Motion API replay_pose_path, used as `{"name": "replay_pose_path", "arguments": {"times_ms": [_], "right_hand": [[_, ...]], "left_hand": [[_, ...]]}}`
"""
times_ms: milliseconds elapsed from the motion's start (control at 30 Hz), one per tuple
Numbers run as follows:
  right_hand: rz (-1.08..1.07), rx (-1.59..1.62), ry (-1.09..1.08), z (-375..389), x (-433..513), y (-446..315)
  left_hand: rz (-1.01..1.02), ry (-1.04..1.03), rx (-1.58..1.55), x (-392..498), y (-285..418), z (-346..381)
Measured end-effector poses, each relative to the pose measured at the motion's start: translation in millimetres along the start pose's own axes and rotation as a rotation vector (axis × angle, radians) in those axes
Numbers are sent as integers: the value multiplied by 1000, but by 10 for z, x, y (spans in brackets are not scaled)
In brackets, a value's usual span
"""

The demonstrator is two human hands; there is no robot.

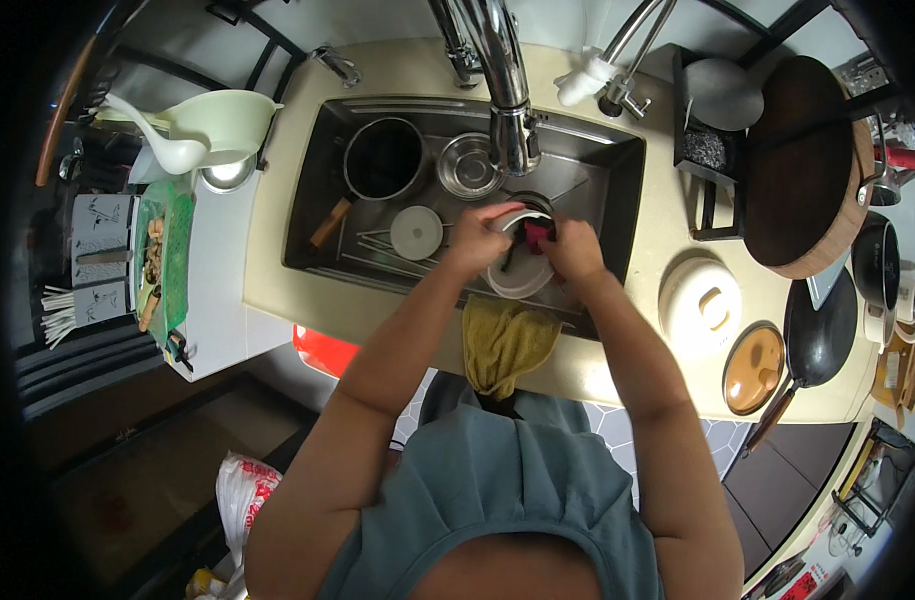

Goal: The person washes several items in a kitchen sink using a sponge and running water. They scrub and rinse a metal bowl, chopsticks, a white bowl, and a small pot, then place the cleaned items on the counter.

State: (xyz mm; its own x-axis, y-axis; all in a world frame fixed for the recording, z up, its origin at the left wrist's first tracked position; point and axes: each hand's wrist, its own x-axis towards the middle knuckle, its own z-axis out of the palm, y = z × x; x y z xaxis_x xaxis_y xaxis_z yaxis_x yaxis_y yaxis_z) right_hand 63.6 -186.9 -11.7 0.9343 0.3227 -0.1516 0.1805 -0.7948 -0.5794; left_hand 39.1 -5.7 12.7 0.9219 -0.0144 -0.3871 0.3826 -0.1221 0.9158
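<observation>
Over the right part of a dark metal sink [296,225], my left hand [478,238] grips the rim of a white bowl [519,279], thumb and fingers closed on it. My right hand [576,247] is at the bowl's other side, its fingers on a dark red cloth or scrubber [536,235] inside the rim. A chrome faucet [511,112] hangs just beyond the hands. Left of them in the sink lie a round white lid or dish [416,233], chopsticks [367,246], a steel bowl [469,166] and a dark pot with a wooden handle [385,159].
A yellow cloth [508,345] hangs over the counter's front edge [412,313]. To the right stand a white lid [700,306], an amber glass lid [754,369], a frying pan [821,330] and a large round wooden board [795,165]. A green basket [174,262] is at the left.
</observation>
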Motion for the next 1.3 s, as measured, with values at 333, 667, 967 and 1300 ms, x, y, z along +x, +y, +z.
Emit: {"name": "replay_pose_path", "arguments": {"times_ms": [333,667,967,1300], "right_hand": [[-151,-41,113,-352,229,-185],[-288,-297,-9,-250,305,-165],[-401,-47,0,-214,140,-155],[-164,-139,603,-1396,-100,277]], "left_hand": [[3,18,-420,23,25,-11],[-198,-43,-350,0,-228,38],[-189,-101,-260,134,-392,-55],[-297,160,-436,67,-591,-388]]}}
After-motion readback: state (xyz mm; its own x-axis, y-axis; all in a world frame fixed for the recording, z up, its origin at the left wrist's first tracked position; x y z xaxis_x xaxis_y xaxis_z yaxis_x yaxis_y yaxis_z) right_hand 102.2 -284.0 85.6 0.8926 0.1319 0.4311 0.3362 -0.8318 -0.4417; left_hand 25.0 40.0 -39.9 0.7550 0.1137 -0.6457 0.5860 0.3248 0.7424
